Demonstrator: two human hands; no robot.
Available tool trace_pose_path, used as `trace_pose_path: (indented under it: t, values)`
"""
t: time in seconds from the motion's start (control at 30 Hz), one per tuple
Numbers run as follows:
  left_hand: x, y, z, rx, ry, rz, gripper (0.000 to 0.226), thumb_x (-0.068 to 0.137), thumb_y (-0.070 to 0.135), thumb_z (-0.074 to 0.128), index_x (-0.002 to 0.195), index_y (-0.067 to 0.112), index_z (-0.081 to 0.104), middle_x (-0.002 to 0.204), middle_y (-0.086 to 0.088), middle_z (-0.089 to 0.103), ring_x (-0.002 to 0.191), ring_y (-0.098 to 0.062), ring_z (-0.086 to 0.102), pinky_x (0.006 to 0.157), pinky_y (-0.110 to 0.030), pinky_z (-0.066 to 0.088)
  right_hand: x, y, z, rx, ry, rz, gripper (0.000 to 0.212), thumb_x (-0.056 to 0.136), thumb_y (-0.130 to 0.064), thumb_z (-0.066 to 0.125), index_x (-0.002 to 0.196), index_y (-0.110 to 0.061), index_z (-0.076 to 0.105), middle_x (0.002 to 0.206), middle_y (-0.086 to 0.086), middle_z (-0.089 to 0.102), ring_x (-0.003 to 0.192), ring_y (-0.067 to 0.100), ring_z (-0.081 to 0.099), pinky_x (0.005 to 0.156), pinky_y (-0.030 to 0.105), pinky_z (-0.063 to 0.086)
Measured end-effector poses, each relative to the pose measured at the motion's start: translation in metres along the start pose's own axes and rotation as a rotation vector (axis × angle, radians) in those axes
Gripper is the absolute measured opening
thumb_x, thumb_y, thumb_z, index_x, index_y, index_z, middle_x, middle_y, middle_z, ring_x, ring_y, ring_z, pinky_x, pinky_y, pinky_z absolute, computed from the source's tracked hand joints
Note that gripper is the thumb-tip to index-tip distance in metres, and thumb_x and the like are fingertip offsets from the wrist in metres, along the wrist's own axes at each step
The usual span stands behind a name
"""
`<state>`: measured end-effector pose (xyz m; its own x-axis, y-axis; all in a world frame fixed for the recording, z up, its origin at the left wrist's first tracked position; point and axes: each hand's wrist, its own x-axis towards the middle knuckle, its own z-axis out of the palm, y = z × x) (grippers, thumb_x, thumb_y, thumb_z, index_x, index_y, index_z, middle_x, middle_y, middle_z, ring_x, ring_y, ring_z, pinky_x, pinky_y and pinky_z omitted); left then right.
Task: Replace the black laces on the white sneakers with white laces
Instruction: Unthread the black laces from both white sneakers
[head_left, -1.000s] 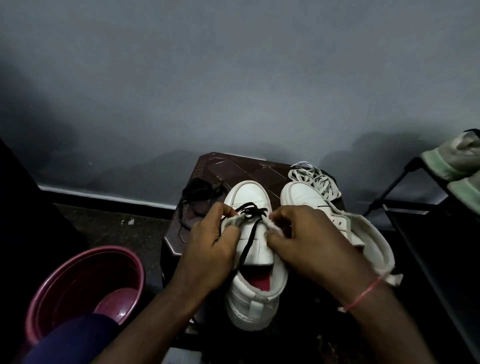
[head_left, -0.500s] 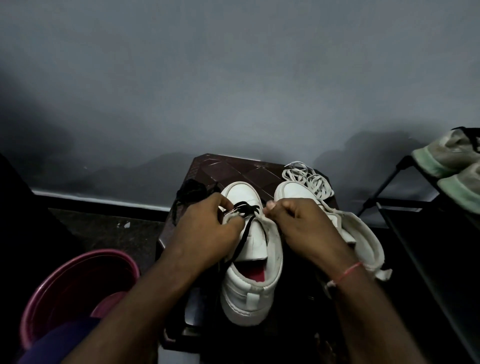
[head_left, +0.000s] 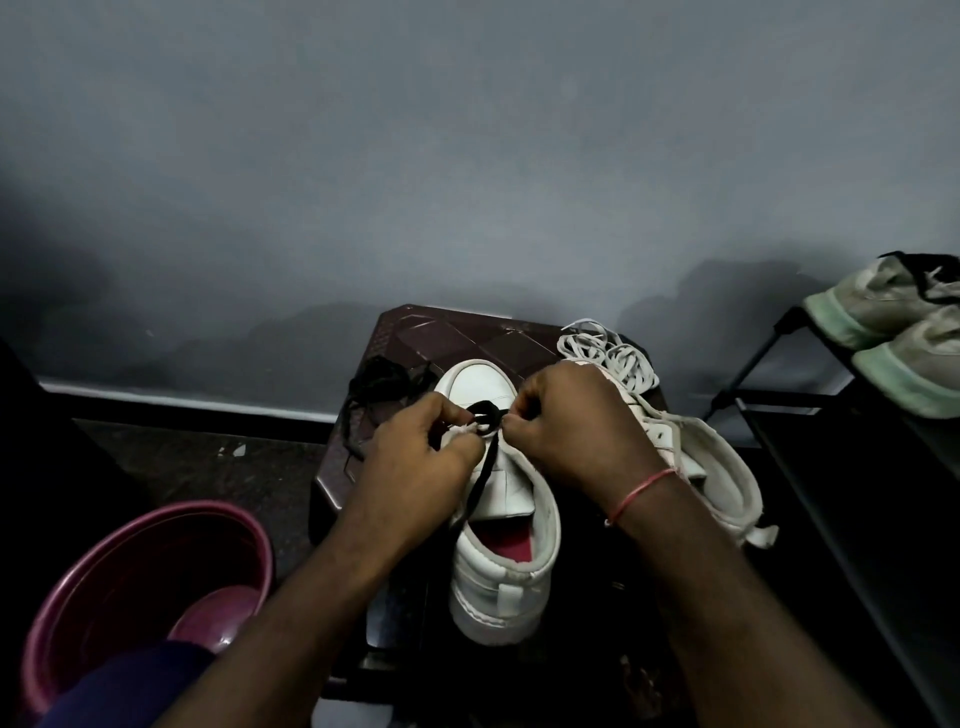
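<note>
A grey wall (head_left: 467, 156) fills 12 o'clock, above a brown stool (head_left: 467, 338) at centre. A maroon basin (head_left: 130, 587) sits on the dark floor (head_left: 208, 462) at 8 o'clock, blue cloth (head_left: 119, 691) overlapping its near rim. At 3 o'clock a black rack (head_left: 748, 366) carries two green-soled shoes (head_left: 904, 332)

Both forearms bare. L comes in from 7 o'clock, R from 5 o'clock, converging just below frame centre. L hand (head_left: 415, 467) is back-up, fingers curled, thumb + forefinger pinching the flap edge of the white sneaker (head_left: 504, 571). R hand (head_left: 576, 421) sits at its 2 o'clock, knuckles up, fingertips pinching the black lace (head_left: 485, 415) loop. Fingertips of both hands nearly touch. Red thread (head_left: 641, 491) round R wrist.
</note>
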<state>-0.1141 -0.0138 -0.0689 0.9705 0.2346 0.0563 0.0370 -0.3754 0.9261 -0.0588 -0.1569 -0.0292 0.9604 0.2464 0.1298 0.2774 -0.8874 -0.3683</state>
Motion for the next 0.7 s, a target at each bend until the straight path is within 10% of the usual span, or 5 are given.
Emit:
trace_pose_path:
  t: [0.53, 0.7]
  values:
    - [0.000, -0.002, 0.003, -0.009, -0.028, -0.013, 0.011, 0.073, 0.030, 0.058, 0.083, 0.026, 0.061, 0.062, 0.006, 0.063, 0.051, -0.003, 0.054, 0.052, -0.026, 0.043, 0.003, 0.013, 0.000, 0.416, -0.062, 0.140, 0.016, 0.077, -0.024, 0.073, 0.067, -0.012, 0.071, 0.058, 0.001, 0.067, 0.052, 0.008, 0.056, 0.060, 0.029, 0.051]
    - [0.002, -0.002, 0.004, -0.001, -0.025, -0.014, 0.012, 0.070, 0.030, 0.059, 0.080, 0.024, 0.062, 0.061, 0.004, 0.064, 0.052, -0.005, 0.054, 0.054, -0.027, 0.044, 0.002, 0.003, 0.004, 0.116, -0.016, 0.032, 0.016, 0.076, -0.031, 0.074, 0.069, -0.016, 0.073, 0.065, 0.000, 0.068, 0.066, 0.015, 0.063, 0.059, 0.026, 0.045]
